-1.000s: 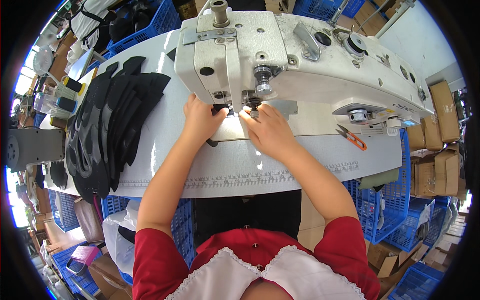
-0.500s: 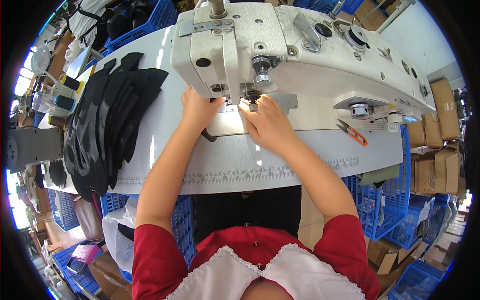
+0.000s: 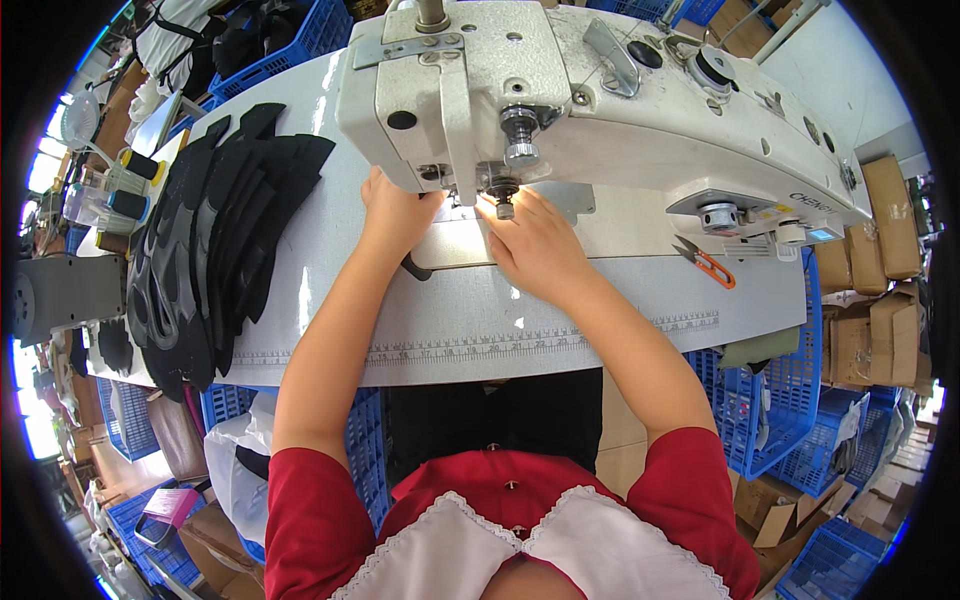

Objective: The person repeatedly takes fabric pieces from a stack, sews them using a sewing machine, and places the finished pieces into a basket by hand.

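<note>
Both my hands are at the needle area of a white sewing machine (image 3: 620, 140). My left hand (image 3: 398, 215) is closed, left of the needle, its thumb pointing toward it. Below this hand, the curved end of a black fabric piece (image 3: 416, 268) shows on the machine bed; the rest of the piece is hidden. My right hand (image 3: 540, 245) bends over the bed right of the presser foot, fingers close together. The machine head and a tension knob partly cover its fingertips, and what lies under them I cannot make out.
A stack of black cut pieces (image 3: 215, 240) lies on the grey table (image 3: 480, 345) at the left. Orange-handled thread snips (image 3: 712, 268) rest at the right. Thread spools (image 3: 135, 180) stand far left. Blue crates (image 3: 760, 410) flank the table, with cardboard boxes (image 3: 885, 220) at right.
The black fabric end beside my left hand has shifted very slightly up and left. My hands stay almost in place, and the view has moved a little.
</note>
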{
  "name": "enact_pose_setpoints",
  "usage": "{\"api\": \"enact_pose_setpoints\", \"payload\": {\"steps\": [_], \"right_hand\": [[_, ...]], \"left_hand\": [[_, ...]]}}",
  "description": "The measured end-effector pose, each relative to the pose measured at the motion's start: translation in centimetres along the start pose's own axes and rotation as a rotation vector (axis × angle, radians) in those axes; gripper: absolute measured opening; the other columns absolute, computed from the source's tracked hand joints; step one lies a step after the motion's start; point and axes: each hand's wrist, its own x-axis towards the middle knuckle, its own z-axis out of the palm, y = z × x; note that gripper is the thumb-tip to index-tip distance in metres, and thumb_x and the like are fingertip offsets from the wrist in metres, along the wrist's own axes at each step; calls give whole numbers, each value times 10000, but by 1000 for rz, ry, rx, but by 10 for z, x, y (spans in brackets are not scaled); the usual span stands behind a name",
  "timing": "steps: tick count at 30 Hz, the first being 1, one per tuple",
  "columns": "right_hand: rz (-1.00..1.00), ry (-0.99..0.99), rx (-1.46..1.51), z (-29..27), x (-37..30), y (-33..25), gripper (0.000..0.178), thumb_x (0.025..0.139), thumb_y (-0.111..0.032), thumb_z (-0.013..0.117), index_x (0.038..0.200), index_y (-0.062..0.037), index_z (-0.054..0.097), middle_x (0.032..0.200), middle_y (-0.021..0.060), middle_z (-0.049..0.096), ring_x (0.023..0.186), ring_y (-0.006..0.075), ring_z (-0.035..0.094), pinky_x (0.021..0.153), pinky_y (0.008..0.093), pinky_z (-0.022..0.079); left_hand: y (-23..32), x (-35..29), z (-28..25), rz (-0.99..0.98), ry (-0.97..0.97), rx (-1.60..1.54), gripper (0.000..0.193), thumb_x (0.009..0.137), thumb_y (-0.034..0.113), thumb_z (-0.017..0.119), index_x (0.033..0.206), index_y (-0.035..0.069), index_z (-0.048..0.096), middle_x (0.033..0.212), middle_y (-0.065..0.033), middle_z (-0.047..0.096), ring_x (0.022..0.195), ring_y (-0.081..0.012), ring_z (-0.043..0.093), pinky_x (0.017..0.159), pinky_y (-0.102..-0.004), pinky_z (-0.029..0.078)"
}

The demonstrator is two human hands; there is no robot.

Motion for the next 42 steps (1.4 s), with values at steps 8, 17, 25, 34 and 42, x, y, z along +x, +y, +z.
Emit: {"api": "enact_pose_setpoints", "payload": {"steps": [8, 17, 25, 34, 42], "right_hand": [[15, -5, 28, 0, -1, 0, 241, 808, -103, 612, 1023, 4, 597, 1097, 121, 602, 1083, 282, 549, 1010, 398, 425], [25, -7, 41, 4, -3, 5, 299, 814, -117, 623, 1087, 6, 604, 1104, 114, 605, 1097, 285, 547, 997, 405, 440], [23, -12, 42, 3, -2, 4, 300, 810, -114, 623, 1084, 8, 607, 1102, 115, 608, 1103, 290, 549, 995, 406, 445], [10, 3, 36, 9, -6, 5, 325, 826, -118, 611, 1127, 4, 590, 1153, 118, 591, 1129, 286, 533, 1021, 412, 423], [-2, 10, 68, 0, -3, 16, 313, 816, -105, 610, 1111, -4, 593, 1178, 143, 562, 1147, 300, 511, 1007, 425, 426]], "left_hand": [[4, 1, -1, 29, 53, -16, 186, 714, 135, 702, 899, 109, 709, 919, -97, 676, 968, -343, 585, 811, -487, 424], [14, -1, -9, 48, 77, -35, 166, 694, 113, 703, 858, 88, 716, 838, -90, 703, 868, -339, 640, 751, -470, 459], [15, 1, -12, 40, 55, -38, 171, 699, 134, 734, 863, 87, 723, 836, -92, 709, 853, -330, 655, 757, -462, 464], [-3, 1, -10, 108, 118, -146, 136, 755, 122, 683, 873, 58, 704, 840, -117, 702, 819, -352, 649, 729, -458, 482], [-10, 35, -15, 332, 170, 52, 349, 820, 156, 645, 1161, 81, 630, 1164, -145, 629, 1075, -371, 588, 902, -460, 463]]}}
